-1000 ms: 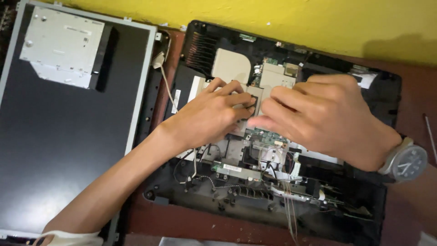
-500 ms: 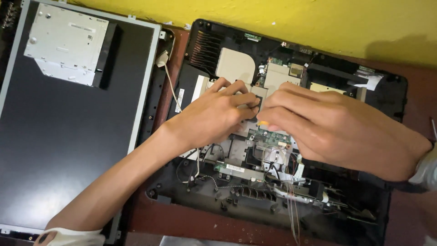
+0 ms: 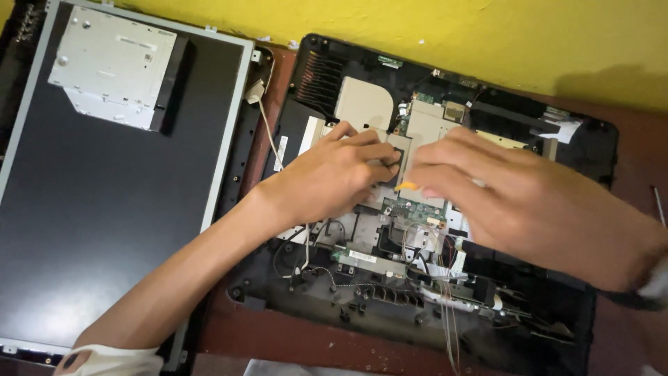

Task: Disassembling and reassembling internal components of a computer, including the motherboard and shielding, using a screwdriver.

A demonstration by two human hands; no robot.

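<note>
Where both hands meet lies an opened computer case (image 3: 316, 90), circuit board (image 3: 424, 129) exposed, right of a dark screen panel (image 3: 104, 230). Left hand (image 3: 330, 177), fingers curled, presses the board; right hand (image 3: 529, 209), blurred, grip unclear. Brown table (image 3: 278, 338); yellow wall (image 3: 431, 35) far.

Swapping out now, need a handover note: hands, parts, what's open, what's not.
Left hand: fingers pressed on the metal shield plate of the opened computer chassis, at its middle.
Right hand: blurred, fingers beside the left ones over the circuit board; something small and orange shows at the fingertips, a grip cannot be confirmed.
Done: back cover off, board and loose wires exposed. The display panel lies to the left, an optical drive on it.
Left: shield and board sit in the chassis.
</note>
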